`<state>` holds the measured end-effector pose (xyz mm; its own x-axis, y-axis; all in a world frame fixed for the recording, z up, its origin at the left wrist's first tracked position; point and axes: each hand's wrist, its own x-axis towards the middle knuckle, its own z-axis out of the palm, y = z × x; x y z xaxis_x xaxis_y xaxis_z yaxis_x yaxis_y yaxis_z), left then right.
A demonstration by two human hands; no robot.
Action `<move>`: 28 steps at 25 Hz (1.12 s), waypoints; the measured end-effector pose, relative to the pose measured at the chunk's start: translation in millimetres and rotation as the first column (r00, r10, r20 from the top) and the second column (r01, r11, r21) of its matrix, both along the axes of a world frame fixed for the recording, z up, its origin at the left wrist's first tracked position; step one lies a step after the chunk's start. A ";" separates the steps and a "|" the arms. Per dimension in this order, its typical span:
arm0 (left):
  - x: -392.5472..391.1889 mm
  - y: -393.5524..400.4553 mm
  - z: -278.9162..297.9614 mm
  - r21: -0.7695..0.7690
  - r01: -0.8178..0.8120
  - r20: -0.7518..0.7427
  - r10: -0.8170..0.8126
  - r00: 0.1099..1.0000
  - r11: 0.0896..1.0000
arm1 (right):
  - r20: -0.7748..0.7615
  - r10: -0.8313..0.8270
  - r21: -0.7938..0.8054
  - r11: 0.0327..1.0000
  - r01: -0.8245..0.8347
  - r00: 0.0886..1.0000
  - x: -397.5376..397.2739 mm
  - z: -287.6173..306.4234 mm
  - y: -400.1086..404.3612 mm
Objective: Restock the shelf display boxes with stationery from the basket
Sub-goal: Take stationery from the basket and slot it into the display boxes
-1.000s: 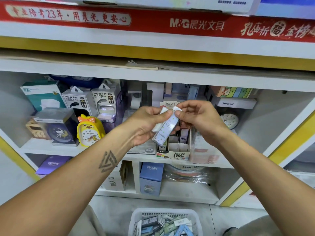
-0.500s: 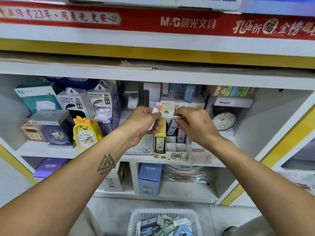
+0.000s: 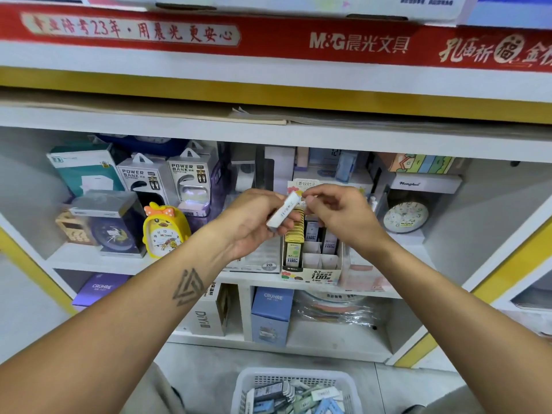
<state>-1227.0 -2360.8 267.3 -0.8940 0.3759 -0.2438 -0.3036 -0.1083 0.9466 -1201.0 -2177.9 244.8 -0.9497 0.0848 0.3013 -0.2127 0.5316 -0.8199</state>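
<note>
The cardboard display box (image 3: 310, 258) with divided compartments is sitting at the front edge of the white shelf (image 3: 167, 264), and its left column is standing packed with yellow-topped packs (image 3: 294, 234). The front cells of its middle and right columns are lying open from above. Both hands, the left hand (image 3: 254, 225) and the right hand (image 3: 343, 216), are hanging just over the box, crowding that opening. The white upper shelf board (image 3: 268, 135) is capping the headroom. A yellow duck-shaped alarm clock (image 3: 164, 231) is standing well to the left.
</note>
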 end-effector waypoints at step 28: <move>-17.4 -103.5 -39.0 -0.828 -0.229 -0.453 -0.371 0.811 0.512 | -0.111 0.051 0.317 0.948 -0.014 0.993 -33.1 -17.9 -87.3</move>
